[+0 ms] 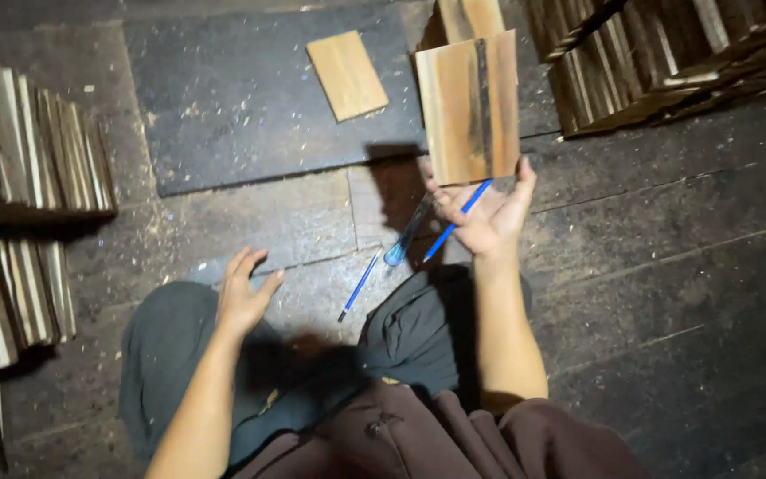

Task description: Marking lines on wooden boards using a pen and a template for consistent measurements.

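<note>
My right hand [488, 217] holds up a rectangular wooden piece [469, 106] with a dark stripe down it, gripped at its lower edge, and a blue pen [457, 222] lies across the same hand's fingers. My left hand [243, 293] hovers open above my left knee, fingers spread, holding nothing. On the floor between my hands lie a second blue pen [358, 286] and a tool with a blue handle [405, 235]. A smaller light wooden piece [346, 74] rests on a dark mat [241, 106] ahead of me.
Stacks of wooden pieces stand on edge at the left [33, 151] and lower left [11, 297]. More stacked pieces fill the top right [667, 53]. I sit on a dusty plank floor [667, 266] in dark trousers.
</note>
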